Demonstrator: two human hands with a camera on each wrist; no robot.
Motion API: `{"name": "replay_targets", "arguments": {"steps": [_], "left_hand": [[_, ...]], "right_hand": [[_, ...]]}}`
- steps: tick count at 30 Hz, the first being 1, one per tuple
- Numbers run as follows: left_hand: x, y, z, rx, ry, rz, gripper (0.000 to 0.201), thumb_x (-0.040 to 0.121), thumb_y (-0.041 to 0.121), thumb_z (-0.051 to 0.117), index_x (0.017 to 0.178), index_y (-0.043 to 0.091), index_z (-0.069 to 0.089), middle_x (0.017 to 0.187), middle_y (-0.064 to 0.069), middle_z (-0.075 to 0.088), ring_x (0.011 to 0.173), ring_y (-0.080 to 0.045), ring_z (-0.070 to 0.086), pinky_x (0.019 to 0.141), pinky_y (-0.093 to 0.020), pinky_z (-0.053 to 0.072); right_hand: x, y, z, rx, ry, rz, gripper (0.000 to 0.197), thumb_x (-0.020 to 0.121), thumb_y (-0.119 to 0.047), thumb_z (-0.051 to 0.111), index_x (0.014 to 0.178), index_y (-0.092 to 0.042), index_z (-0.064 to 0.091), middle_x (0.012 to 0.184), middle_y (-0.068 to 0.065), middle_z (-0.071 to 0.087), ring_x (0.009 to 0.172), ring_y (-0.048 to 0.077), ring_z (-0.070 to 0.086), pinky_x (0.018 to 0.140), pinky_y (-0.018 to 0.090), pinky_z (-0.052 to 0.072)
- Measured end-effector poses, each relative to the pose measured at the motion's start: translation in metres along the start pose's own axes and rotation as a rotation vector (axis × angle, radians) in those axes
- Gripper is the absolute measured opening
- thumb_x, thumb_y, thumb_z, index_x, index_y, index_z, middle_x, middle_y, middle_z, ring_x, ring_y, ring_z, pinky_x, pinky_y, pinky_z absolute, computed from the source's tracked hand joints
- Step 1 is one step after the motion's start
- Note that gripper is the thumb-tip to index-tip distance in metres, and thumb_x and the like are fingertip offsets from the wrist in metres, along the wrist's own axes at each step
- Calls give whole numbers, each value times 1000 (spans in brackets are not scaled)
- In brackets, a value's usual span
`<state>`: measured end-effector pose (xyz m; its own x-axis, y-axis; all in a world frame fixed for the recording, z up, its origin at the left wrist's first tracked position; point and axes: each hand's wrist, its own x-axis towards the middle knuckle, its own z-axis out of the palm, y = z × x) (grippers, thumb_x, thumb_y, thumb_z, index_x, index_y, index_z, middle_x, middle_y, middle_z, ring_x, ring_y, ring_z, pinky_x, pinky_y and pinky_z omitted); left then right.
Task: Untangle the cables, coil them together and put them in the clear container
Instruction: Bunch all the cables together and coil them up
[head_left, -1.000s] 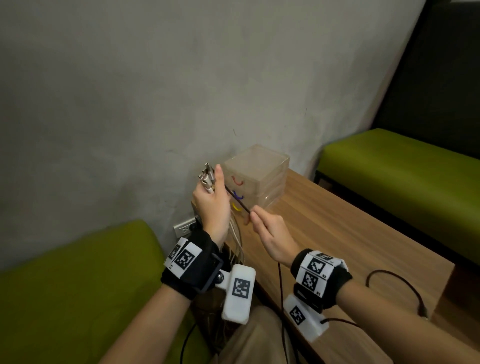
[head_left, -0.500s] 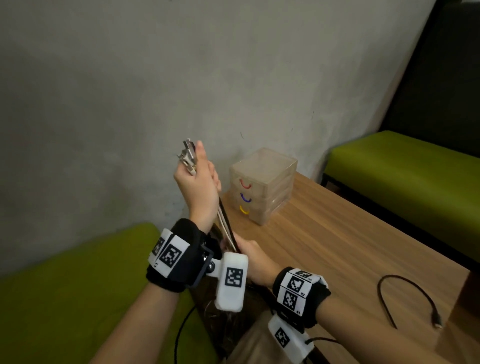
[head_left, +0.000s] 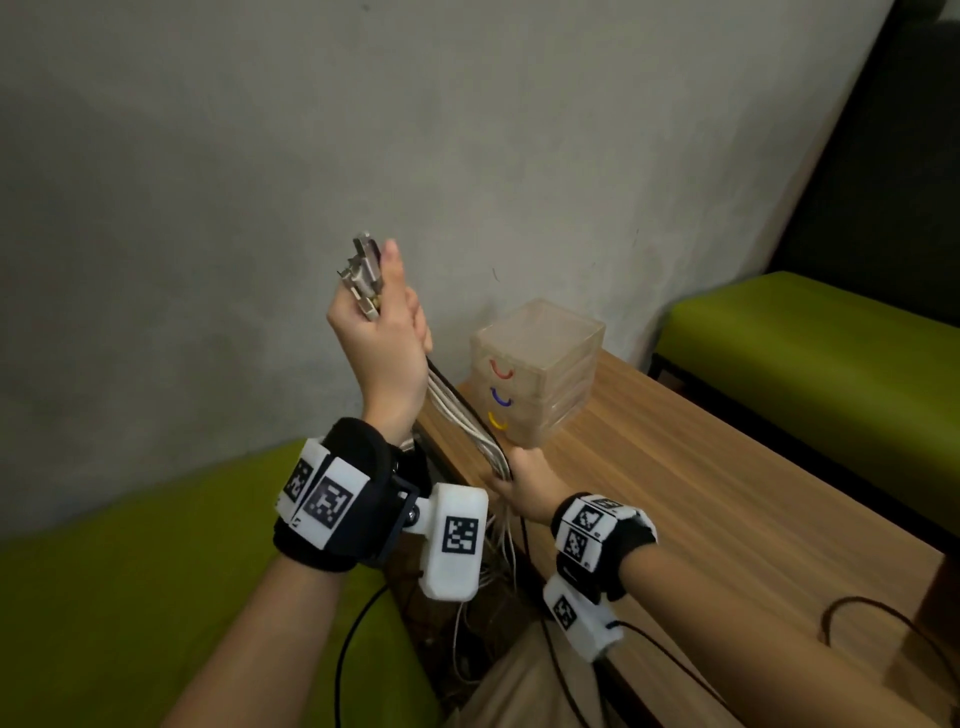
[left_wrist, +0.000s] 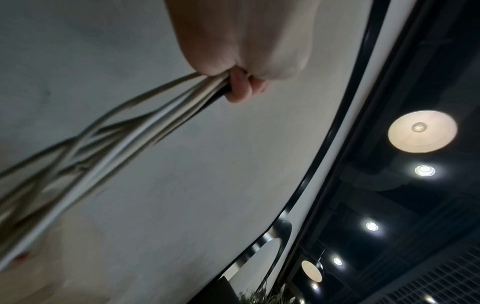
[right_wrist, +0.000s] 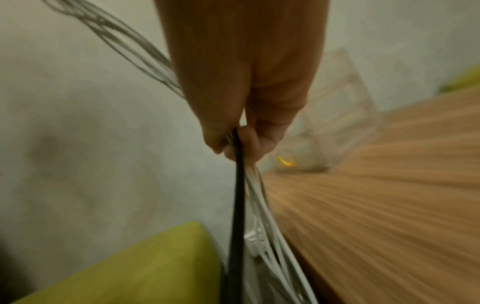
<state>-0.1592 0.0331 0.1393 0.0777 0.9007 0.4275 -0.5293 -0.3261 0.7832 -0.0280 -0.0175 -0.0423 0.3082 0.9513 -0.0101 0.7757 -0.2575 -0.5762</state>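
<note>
My left hand (head_left: 382, 332) is raised in front of the wall and grips a bundle of several white cables and one black cable (head_left: 462, 410) near their plug ends (head_left: 363, 275), which stick out above the fist. The bundle runs down and right to my right hand (head_left: 519, 480), which grips it lower, at the table's near-left corner. Below that hand the cables hang loose. In the left wrist view the fingers (left_wrist: 241, 86) curl round the strands (left_wrist: 145, 125). The right wrist view shows the black cable (right_wrist: 237, 195) and white ones leaving the fist (right_wrist: 241, 142). The clear container (head_left: 540, 369), a small drawer unit, stands against the wall.
The wooden table (head_left: 727, 499) reaches to the right, with another black cable (head_left: 883, 623) lying near its right edge. Green benches sit at lower left (head_left: 130, 597) and at right (head_left: 810, 353). A grey wall is close behind the hands.
My left hand has risen with the plug ends. My right hand has slid down the bundle toward the table's near corner, drawing the cables straight between the hands.
</note>
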Motion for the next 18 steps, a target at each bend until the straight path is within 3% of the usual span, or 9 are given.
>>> {"name": "replay_targets", "arguments": {"steps": [4, 7, 10, 13, 15, 18], "left_hand": [[14, 39, 0, 11, -34, 121, 43, 97, 19, 46, 58, 16, 29, 38, 11, 30, 30, -8, 25, 34, -15, 20], [18, 59, 1, 4, -47, 160, 41, 97, 19, 46, 59, 16, 30, 39, 11, 29, 30, -8, 24, 33, -16, 20], [20, 71, 2, -20, -62, 161, 41, 96, 18, 47, 60, 15, 30, 40, 10, 27, 30, -9, 22, 33, -15, 19], [17, 76, 6, -27, -78, 162, 41, 96, 17, 47, 59, 16, 30, 40, 10, 27, 31, -9, 21, 34, -15, 17], [15, 76, 6, -18, -93, 178, 42, 96, 16, 47, 59, 17, 30, 40, 10, 27, 31, -9, 22, 34, -16, 18], [20, 82, 4, -29, -89, 196, 41, 96, 17, 46, 60, 15, 29, 40, 11, 27, 31, -9, 22, 34, -15, 19]], "right_hand": [[7, -40, -10, 159, 174, -166, 40, 94, -20, 51, 56, -23, 38, 56, -6, 43, 51, 9, 44, 49, 19, 29], [-1, -54, -23, 276, 182, -276, 35, 92, -21, 55, 60, -30, 43, 56, -12, 51, 48, 0, 53, 50, 12, 41], [-11, -63, -35, 244, 23, -339, 31, 92, -17, 55, 63, -28, 47, 55, -8, 58, 48, 2, 59, 50, 19, 48], [-11, -67, -40, 84, -53, -371, 24, 86, -17, 62, 66, -22, 50, 68, 2, 62, 60, 8, 59, 58, 15, 45], [-9, -67, -36, 3, -99, -355, 14, 80, -17, 70, 78, -11, 57, 83, 8, 66, 74, 15, 60, 65, 22, 46], [-8, -56, -16, -65, -260, -181, 36, 77, -29, 73, 104, -8, 61, 104, 7, 66, 93, 20, 61, 84, 35, 51]]}}
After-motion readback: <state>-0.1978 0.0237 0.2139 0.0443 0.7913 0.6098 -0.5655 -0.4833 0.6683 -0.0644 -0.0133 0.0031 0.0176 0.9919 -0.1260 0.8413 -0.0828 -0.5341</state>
